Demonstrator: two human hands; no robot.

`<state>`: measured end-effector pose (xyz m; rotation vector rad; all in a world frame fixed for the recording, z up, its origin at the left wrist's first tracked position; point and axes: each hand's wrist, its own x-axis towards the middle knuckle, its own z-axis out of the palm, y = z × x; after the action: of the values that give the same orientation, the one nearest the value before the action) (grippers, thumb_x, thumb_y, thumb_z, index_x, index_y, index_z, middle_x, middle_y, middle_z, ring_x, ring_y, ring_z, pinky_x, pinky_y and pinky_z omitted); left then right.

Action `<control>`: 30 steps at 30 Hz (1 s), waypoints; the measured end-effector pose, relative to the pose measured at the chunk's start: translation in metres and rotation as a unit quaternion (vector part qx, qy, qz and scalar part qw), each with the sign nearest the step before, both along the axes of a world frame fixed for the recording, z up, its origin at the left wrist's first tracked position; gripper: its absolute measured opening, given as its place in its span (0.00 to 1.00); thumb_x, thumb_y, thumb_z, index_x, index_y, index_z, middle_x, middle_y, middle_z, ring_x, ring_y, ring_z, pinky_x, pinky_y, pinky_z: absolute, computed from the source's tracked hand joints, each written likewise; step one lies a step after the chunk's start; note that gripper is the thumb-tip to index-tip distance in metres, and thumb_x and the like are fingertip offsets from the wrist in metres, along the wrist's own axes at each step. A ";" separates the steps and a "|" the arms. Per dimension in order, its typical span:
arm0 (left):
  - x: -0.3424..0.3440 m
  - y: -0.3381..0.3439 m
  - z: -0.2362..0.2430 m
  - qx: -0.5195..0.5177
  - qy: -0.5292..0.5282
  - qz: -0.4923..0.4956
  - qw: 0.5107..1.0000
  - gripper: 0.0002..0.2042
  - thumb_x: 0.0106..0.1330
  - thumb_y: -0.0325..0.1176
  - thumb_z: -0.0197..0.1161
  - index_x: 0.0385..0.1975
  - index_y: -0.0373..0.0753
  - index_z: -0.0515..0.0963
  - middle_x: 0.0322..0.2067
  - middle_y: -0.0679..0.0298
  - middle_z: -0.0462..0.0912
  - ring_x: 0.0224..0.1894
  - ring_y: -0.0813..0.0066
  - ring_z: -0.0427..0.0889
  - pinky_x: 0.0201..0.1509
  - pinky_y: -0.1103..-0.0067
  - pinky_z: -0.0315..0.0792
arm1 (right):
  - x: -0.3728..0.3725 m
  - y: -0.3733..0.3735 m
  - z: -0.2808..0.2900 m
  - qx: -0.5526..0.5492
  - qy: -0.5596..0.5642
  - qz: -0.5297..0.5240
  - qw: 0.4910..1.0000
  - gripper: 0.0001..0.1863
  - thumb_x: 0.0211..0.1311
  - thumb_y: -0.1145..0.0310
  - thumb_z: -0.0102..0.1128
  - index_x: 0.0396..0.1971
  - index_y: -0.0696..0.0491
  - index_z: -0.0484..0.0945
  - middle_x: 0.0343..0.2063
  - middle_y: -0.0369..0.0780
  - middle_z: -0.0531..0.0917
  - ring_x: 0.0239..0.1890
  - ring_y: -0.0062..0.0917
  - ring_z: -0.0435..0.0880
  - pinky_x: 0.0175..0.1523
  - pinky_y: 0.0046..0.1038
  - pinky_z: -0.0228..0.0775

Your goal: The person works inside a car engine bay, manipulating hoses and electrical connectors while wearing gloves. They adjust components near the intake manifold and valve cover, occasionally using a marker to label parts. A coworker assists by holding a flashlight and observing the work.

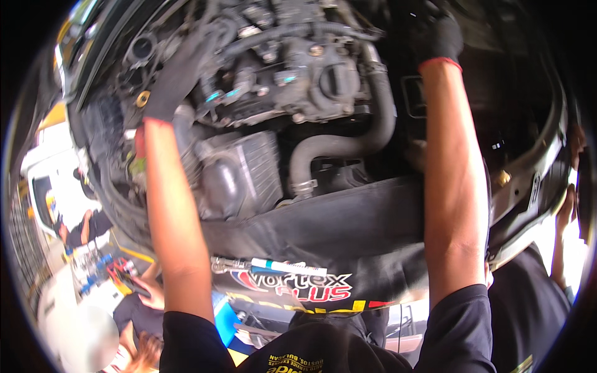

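Between outstretched arms (453,180), a knobbly metal engine (301,81) is sitting beside a smooth, curving hose (385,105); the gloved left hand (177,84) and right hand (443,38) are reaching forward on either side, their grip being too obscured to tell

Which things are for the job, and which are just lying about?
Seems part of the job:
engine
left hand, gloved, at the engine's left
right hand, gloved, on the engine's right
black cover, draped over the car's edge

Probably just lying about, untouched, on the cover:
white pen-shaped stick
metal tool
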<state>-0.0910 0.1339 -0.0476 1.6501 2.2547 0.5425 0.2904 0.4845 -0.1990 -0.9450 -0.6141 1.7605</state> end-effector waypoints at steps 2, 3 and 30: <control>0.032 0.008 0.023 0.000 -0.030 -0.005 1.000 0.26 0.85 0.47 0.52 0.78 0.48 0.70 0.79 0.53 0.68 0.83 0.58 0.62 0.85 0.68 0.54 | 0.003 0.001 0.005 0.014 -0.017 0.001 1.000 0.21 0.82 0.52 0.54 0.53 0.53 0.86 0.41 0.40 0.92 0.40 0.35 0.90 0.45 0.37 0.82; -0.035 -0.038 0.024 -0.048 0.190 -0.060 0.979 0.29 0.80 0.48 0.59 0.77 0.48 0.70 0.75 0.48 0.72 0.78 0.55 0.70 0.81 0.67 0.62 | -0.034 -0.022 0.018 0.035 -0.012 0.025 0.999 0.21 0.81 0.53 0.55 0.52 0.54 0.87 0.40 0.39 0.92 0.39 0.33 0.90 0.45 0.35 0.81; 0.053 -0.020 0.054 -0.058 0.122 0.028 0.990 0.29 0.74 0.51 0.62 0.66 0.36 0.75 0.62 0.42 0.82 0.65 0.46 0.81 0.69 0.64 0.74 | -0.101 -0.192 0.126 0.733 -0.400 0.089 0.544 0.16 0.58 0.68 0.67 0.46 0.56 0.85 0.42 0.49 0.85 0.47 0.51 0.85 0.51 0.45 0.78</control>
<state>-0.0380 0.1134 0.0059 1.6781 2.4588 0.2258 0.1897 0.2929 -0.0725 -0.2882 -2.3031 0.2492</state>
